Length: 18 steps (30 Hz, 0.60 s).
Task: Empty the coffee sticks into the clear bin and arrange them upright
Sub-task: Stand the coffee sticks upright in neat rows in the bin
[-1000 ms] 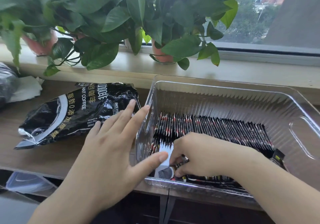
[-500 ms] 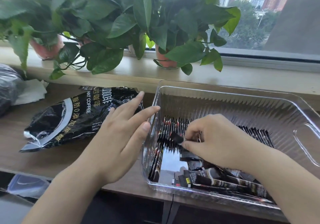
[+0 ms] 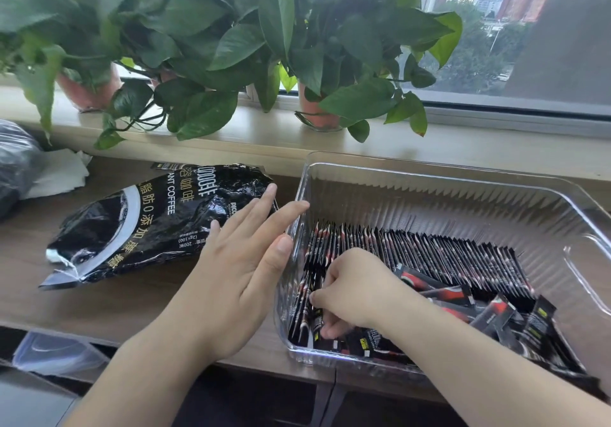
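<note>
A clear ribbed plastic bin [image 3: 439, 175] stands on the wooden desk at the right. Inside it a long row of black coffee sticks [image 3: 446, 254] stands upright, and several loose sticks [image 3: 496, 314] lie flat at the near right. My right hand [image 3: 353, 291] is down in the bin's near left corner, fingers curled round a few black sticks [image 3: 314, 319] by the left wall. My left hand [image 3: 241, 268] rests flat with straight fingers against the outside of the bin's left wall. The empty black instant-coffee bag [image 3: 148, 225] lies on the desk left of the bin.
Potted green plants [image 3: 205, 46] line the window sill behind the desk. A white paper [image 3: 56, 172] and a dark plastic bag [image 3: 13, 162] lie at the far left. A clear lidded box [image 3: 56, 354] sits below the desk edge.
My right hand moved from the top of the upright row down into the bin's near left corner with sticks. My left hand stayed against the bin's left wall.
</note>
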Available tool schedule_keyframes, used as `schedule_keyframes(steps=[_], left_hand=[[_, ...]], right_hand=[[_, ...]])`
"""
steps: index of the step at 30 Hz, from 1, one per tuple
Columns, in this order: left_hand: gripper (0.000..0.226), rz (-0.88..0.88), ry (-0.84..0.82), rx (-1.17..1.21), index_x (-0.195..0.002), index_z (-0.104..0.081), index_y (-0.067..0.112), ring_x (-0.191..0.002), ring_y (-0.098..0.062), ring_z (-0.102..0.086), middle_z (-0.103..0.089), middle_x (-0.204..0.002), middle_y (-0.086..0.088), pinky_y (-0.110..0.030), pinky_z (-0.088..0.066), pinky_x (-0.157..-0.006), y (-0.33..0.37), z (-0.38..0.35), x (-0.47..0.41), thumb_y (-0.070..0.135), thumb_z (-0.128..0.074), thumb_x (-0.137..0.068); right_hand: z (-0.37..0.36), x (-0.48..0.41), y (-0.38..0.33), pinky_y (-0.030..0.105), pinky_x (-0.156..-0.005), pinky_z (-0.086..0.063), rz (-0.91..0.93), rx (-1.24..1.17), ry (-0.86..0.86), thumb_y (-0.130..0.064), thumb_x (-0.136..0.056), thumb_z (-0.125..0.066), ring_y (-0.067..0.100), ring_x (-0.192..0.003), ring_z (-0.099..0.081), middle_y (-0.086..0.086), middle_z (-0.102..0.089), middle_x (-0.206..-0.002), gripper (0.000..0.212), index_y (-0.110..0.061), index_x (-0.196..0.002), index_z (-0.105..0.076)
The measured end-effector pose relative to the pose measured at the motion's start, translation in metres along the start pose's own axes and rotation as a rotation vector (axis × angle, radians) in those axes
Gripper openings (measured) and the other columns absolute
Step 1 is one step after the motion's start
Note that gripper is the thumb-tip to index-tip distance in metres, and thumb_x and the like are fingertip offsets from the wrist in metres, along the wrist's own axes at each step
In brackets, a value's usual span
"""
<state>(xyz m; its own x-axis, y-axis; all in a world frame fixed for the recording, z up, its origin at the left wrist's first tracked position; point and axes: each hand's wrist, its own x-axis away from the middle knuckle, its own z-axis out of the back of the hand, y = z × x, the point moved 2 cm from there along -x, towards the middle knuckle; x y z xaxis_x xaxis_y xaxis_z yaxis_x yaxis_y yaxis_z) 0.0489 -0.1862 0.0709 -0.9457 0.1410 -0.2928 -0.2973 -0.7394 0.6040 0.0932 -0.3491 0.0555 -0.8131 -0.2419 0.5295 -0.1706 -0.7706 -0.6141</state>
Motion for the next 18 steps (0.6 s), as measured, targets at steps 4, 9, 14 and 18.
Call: schedule_keyframes(steps=[4, 9, 14, 18], left_hand=[[0.049, 0.003, -0.002, 0.017, -0.143, -0.023, 0.063, -0.145, 0.012, -0.002, -0.009, -0.160, 0.030, -0.055, -0.007, -0.121, 0.000, -0.001, 0.000, 0.062, -0.011, -0.096], [0.050, 0.005, -0.013, 0.020, -0.144, -0.022, 0.062, -0.145, 0.012, -0.001, -0.009, -0.160, 0.031, -0.055, -0.008, -0.121, -0.001, -0.001, 0.000, 0.063, -0.011, -0.096], [0.049, -0.003, -0.007, 0.028, -0.144, -0.022, 0.062, -0.146, 0.012, -0.003, -0.010, -0.159, 0.031, -0.055, -0.010, -0.121, -0.001, -0.002, 0.000, 0.064, -0.012, -0.096], [0.048, -0.017, -0.002, 0.032, -0.144, -0.022, 0.062, -0.146, 0.011, -0.004, -0.012, -0.159, 0.031, -0.055, -0.011, -0.121, -0.003, -0.001, 0.000, 0.063, -0.013, -0.097]], right_hand=[[-0.002, 0.001, 0.006, 0.032, -0.074, -0.064, 0.051, -0.113, -0.020, -0.028, -0.099, -0.063, 0.026, -0.070, -0.077, 0.011, -0.075, -0.068, 0.031, -0.003, -0.081, -0.067], [0.003, 0.001, 0.012, 0.032, -0.068, -0.064, 0.111, -0.056, -0.006, -0.022, -0.093, -0.073, 0.020, -0.062, -0.075, 0.008, -0.076, -0.068, 0.017, -0.008, -0.083, -0.070], [0.010, 0.005, 0.013, 0.021, -0.052, -0.055, 0.150, 0.107, 0.053, -0.023, -0.093, -0.071, 0.010, -0.051, -0.066, 0.005, -0.074, -0.063, 0.013, -0.015, -0.083, -0.073], [0.038, 0.021, 0.013, 0.029, -0.055, -0.061, 0.220, 0.140, 0.126, -0.016, -0.093, -0.069, 0.008, -0.050, -0.067, 0.001, -0.076, -0.071, 0.009, -0.020, -0.088, -0.075]])
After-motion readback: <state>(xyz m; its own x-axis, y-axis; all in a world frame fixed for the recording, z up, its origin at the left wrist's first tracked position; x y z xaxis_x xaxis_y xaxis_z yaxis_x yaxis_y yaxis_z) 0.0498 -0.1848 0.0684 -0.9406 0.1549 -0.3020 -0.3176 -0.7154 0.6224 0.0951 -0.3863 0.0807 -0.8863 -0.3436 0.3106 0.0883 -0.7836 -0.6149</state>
